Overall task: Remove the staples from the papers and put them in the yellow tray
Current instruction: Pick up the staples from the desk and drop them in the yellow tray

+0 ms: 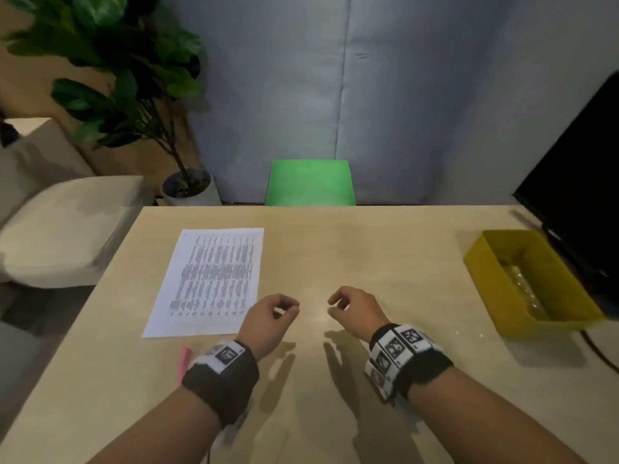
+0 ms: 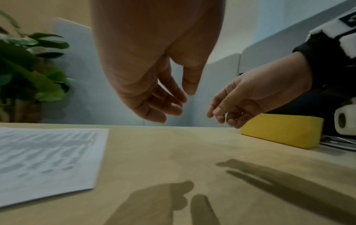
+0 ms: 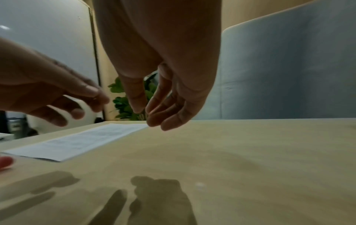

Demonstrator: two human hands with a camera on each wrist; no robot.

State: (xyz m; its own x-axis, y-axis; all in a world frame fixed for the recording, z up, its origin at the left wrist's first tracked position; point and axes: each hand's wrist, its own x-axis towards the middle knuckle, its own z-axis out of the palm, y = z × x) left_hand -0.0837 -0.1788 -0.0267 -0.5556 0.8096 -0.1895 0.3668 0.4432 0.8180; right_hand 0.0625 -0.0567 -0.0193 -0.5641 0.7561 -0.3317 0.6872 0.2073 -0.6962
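A printed paper lies flat on the left of the table; no staple can be made out on it. The yellow tray stands at the right edge, with small shiny bits on its floor. My left hand hovers above the table just right of the paper's near corner, fingers loosely curled and holding nothing. My right hand hovers close beside it, also relaxed and empty.
A pink tool lies near the paper's front edge, left of my left wrist. A black monitor stands behind the tray with a cable. A green chair and a potted plant stand beyond the table.
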